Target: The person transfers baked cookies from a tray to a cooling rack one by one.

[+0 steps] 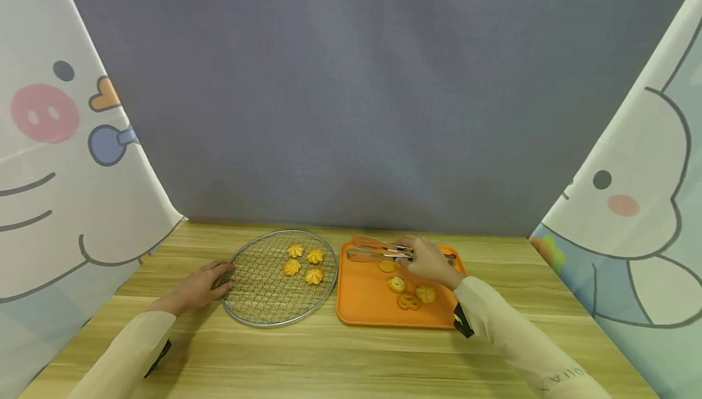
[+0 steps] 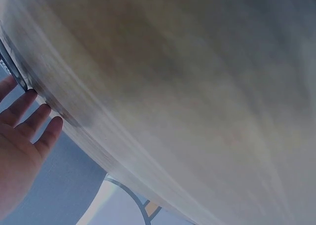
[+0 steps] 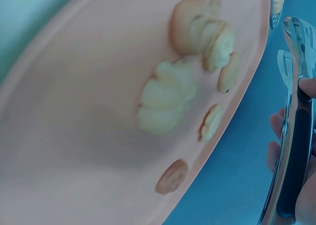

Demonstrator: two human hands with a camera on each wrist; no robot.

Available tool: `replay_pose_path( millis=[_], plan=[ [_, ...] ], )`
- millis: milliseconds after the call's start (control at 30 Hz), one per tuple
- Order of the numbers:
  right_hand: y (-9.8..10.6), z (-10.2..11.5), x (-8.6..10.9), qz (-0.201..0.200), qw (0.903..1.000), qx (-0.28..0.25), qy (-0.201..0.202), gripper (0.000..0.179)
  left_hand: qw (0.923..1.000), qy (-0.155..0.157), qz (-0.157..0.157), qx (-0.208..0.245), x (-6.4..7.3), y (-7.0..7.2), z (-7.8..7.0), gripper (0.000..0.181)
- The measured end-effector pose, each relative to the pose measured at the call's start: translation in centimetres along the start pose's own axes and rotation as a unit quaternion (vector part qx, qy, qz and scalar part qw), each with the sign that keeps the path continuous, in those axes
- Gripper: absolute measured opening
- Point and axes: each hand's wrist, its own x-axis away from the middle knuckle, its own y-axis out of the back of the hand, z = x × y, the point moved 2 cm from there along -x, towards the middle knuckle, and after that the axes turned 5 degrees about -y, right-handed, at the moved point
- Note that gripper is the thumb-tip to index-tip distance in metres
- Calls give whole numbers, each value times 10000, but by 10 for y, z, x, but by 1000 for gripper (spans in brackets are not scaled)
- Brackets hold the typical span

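Note:
My right hand (image 1: 426, 260) grips metal tongs (image 3: 291, 121) with dark handle grips and slotted tips. In the head view the tongs lie across the far part of an orange tray (image 1: 362, 301), tips pointing left and apart. Several cookies rest on the tray, including a pretzel-shaped cookie (image 1: 408, 301), a ridged cookie (image 1: 425, 293) and a round cookie (image 1: 387, 265). My left hand (image 1: 197, 288) is at the left edge of a round wire rack (image 1: 258, 292), its fingertips at the metal rim, fingers loosely extended. Several swirled yellow cookies (image 1: 292, 267) sit on the rack's right half.
Rack and tray stand side by side on a wood-grain table (image 1: 274, 356). A grey cloth backdrop (image 1: 351, 94) rises behind the table's far edge. Cartoon-printed cloths (image 1: 71, 204) hang at both sides.

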Motion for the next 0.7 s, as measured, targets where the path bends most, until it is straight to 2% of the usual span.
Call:
replay_pose_path(
  millis=[167, 567, 700],
  plan=[
    [3, -9, 9, 2, 9998, 20, -198, 36, 10000, -33, -29, 19, 1, 0, -1, 42],
    [8, -33, 30, -163, 9991, 285, -285, 35, 9999, -134, -47, 46, -1, 0, 2, 41],
    [11, -38, 34, -125, 9992, 192, -321, 35, 9999, -131, -60, 48, 0, 0, 1, 41]
  ],
)
